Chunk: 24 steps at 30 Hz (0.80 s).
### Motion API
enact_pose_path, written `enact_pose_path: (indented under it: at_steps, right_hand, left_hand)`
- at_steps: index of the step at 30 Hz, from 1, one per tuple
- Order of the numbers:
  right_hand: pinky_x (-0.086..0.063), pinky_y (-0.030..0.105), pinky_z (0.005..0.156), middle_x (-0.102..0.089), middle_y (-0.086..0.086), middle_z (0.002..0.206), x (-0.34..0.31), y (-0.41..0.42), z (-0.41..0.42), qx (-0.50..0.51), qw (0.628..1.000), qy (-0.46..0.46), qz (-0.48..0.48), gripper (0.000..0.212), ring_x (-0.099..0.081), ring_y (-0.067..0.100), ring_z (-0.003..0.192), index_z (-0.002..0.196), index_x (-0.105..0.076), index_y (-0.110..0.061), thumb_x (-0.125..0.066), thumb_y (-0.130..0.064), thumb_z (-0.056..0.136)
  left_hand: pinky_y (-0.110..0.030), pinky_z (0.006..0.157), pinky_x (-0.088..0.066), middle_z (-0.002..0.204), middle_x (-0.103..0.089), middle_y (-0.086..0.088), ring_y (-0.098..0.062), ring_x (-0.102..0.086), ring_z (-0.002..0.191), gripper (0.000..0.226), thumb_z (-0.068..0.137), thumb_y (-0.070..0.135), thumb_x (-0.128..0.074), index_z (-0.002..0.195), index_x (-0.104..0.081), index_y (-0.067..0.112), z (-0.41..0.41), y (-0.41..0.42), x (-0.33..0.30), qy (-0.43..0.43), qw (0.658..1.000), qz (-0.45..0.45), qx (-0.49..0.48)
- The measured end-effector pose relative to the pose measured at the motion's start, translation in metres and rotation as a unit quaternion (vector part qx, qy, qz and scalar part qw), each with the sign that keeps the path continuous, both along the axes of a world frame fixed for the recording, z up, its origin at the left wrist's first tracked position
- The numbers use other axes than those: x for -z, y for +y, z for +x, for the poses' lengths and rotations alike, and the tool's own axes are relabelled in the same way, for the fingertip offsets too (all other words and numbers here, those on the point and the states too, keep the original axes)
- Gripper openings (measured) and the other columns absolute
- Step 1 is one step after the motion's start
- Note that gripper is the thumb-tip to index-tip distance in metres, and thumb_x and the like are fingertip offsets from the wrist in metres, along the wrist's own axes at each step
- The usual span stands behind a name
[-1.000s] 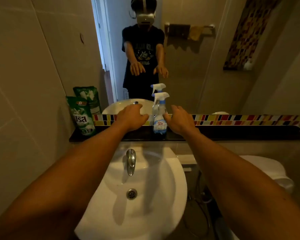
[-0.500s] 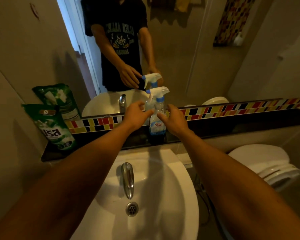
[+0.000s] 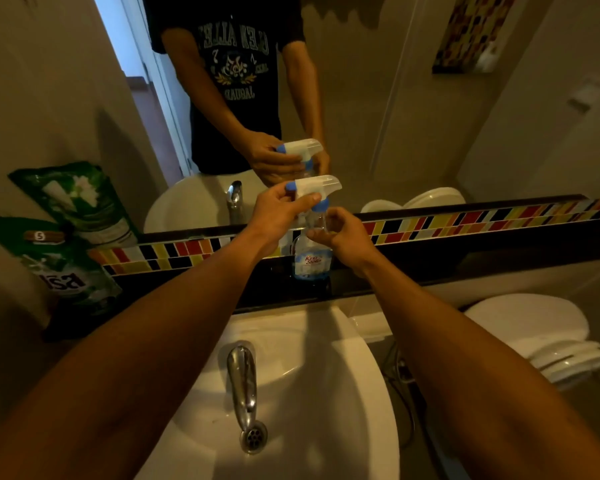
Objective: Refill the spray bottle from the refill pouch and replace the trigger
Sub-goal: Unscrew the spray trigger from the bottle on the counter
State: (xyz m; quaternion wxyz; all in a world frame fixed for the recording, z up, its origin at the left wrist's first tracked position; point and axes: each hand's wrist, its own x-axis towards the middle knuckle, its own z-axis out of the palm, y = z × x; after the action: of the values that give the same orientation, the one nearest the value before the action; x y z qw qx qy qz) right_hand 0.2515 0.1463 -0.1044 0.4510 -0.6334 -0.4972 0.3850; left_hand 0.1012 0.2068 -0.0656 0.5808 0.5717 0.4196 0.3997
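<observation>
Both arms are reaching fwd over the sink (image 3: pixel 343 393) twd the spray bottle (image 3: pixel 311 261), which is standing upright on the dark shelf (image 3: pixel 465 258) just below the mirror (image 3: pixel 378 116). Left hand (image 3: pixel 279 216) is wrapping round the white trigger (image 3: pixel 317 188) at the top, thumb lying across the front near the blue collar, fingers curling behind the blue nozzle tip. Right hand (image 3: pixel 343 233) is closing on the clear neck of the bottle, fingertips pinching it from the right side, palm facing left. Green refill pouch (image 3: pixel 66 271) is leaning vs the wall at the shelf's left end, well apart from both hands.

Vs 0.5 s ago: both hands were only just touching the bottle; now they're gripping it, left hand higher up on the trigger, right hand tighter on the neck. Bottle & pouch are staying put on the shelf.
</observation>
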Motion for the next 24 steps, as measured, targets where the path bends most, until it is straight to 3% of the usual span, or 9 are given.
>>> enact_pose_path:
  at_steps: [6, 8, 10, 12, 14, 17, 19, 22, 24]
  right_hand:
    - [-0.06, 0.036, 0.094, -0.074, 0.005, 0.118, -0.006, -0.005, 0.001, -0.025, 1.0, 0.002, 0.01, 0.04, -0.072, 0.019, 0.109, 0.124, -0.063, -0.011, -0.08, -0.015, 0.088]
    - [-0.059, 0.035, 0.093, -0.074, 0.004, 0.117, -0.014, -0.009, -0.002, -0.038, 0.999, -0.005, 0.013, 0.037, -0.072, 0.019, 0.109, 0.122, -0.065, -0.014, -0.081, -0.015, 0.088]
    - [-0.059, 0.026, 0.086, -0.073, 0.0, 0.114, -0.022, -0.01, -0.003, -0.054, 0.998, -0.014, 0.014, 0.035, -0.071, 0.013, 0.104, 0.121, -0.065, -0.017, -0.079, -0.014, 0.089]
    - [-0.056, 0.015, 0.074, -0.071, -0.006, 0.109, -0.032, -0.012, -0.004, -0.067, 0.997, -0.024, 0.007, 0.035, -0.068, 0.005, 0.098, 0.121, -0.063, -0.019, -0.077, -0.01, 0.09]
    - [-0.057, 0.015, 0.073, -0.069, -0.007, 0.11, -0.04, -0.013, -0.004, -0.08, 0.996, -0.038, -0.004, 0.036, -0.067, 0.005, 0.098, 0.122, -0.063, -0.021, -0.077, -0.012, 0.09]
    - [-0.059, 0.038, 0.095, -0.071, 0.001, 0.118, -0.055, -0.017, -0.006, -0.091, 0.994, -0.062, -0.011, 0.045, -0.068, 0.017, 0.109, 0.129, -0.063, -0.021, -0.081, -0.019, 0.088]
    - [-0.057, 0.045, 0.1, -0.071, 0.004, 0.123, -0.064, -0.018, -0.007, -0.095, 0.993, -0.072, -0.014, 0.054, -0.068, 0.02, 0.113, 0.137, -0.06, -0.017, -0.081, -0.019, 0.087]
    - [-0.06, 0.03, 0.091, -0.069, 0.007, 0.126, -0.077, -0.021, -0.008, -0.1, 0.992, -0.081, -0.005, 0.056, -0.068, 0.014, 0.107, 0.14, -0.057, -0.01, -0.079, -0.012, 0.089]
    - [-0.06, 0.025, 0.087, -0.069, 0.01, 0.127, -0.083, -0.021, -0.01, -0.093, 0.992, -0.089, 0.002, 0.056, -0.068, 0.014, 0.106, 0.14, -0.056, -0.006, -0.078, -0.007, 0.088]
  left_hand:
    - [-0.022, 0.075, -0.054, 0.117, -0.073, -0.001, -0.012, -0.069, 0.104, 0.043, 0.085, 0.021, -0.077, 0.125, -0.064, 0.016, -0.007, -0.003, -0.008, -0.022, 1.0, -0.002, -0.009]
    - [-0.033, 0.084, -0.057, 0.115, -0.074, -0.003, -0.018, -0.07, 0.106, 0.041, 0.082, 0.021, -0.079, 0.121, -0.064, 0.017, -0.012, -0.004, -0.015, -0.042, 0.999, 0.003, -0.019]
    - [-0.037, 0.085, -0.055, 0.113, -0.073, -0.002, -0.02, -0.069, 0.106, 0.037, 0.081, 0.023, -0.081, 0.113, -0.064, 0.022, -0.021, -0.005, -0.024, -0.05, 0.998, 0.012, -0.03]
    - [-0.033, 0.078, -0.05, 0.109, -0.072, -0.001, -0.018, -0.067, 0.101, 0.032, 0.08, 0.025, -0.08, 0.109, -0.065, 0.025, -0.032, -0.007, -0.035, -0.052, 0.998, 0.023, -0.038]
    - [-0.029, 0.071, -0.047, 0.104, -0.07, -0.002, -0.016, -0.064, 0.094, 0.03, 0.08, 0.025, -0.08, 0.106, -0.065, 0.024, -0.046, -0.008, -0.045, -0.047, 0.997, 0.042, -0.047]
    - [-0.033, 0.073, -0.052, 0.111, -0.068, -0.01, -0.019, -0.063, 0.093, 0.033, 0.08, 0.023, -0.081, 0.109, -0.065, 0.02, -0.07, -0.011, -0.06, -0.018, 0.994, 0.079, -0.069]
    - [-0.027, 0.074, -0.055, 0.115, -0.066, -0.007, -0.017, -0.064, 0.096, 0.04, 0.083, 0.02, -0.08, 0.119, -0.065, 0.016, -0.086, -0.014, -0.071, 0.006, 0.992, 0.105, -0.069]
    - [-0.011, 0.06, -0.05, 0.108, -0.067, 0.0, -0.007, -0.063, 0.089, 0.042, 0.086, 0.019, -0.076, 0.125, -0.064, 0.012, -0.108, -0.019, -0.086, 0.051, 0.989, 0.128, -0.044]
    - [-0.009, 0.059, -0.049, 0.108, -0.07, -0.002, -0.005, -0.065, 0.087, 0.043, 0.086, 0.022, -0.077, 0.126, -0.064, 0.012, -0.123, -0.02, -0.094, 0.075, 0.986, 0.143, -0.034]
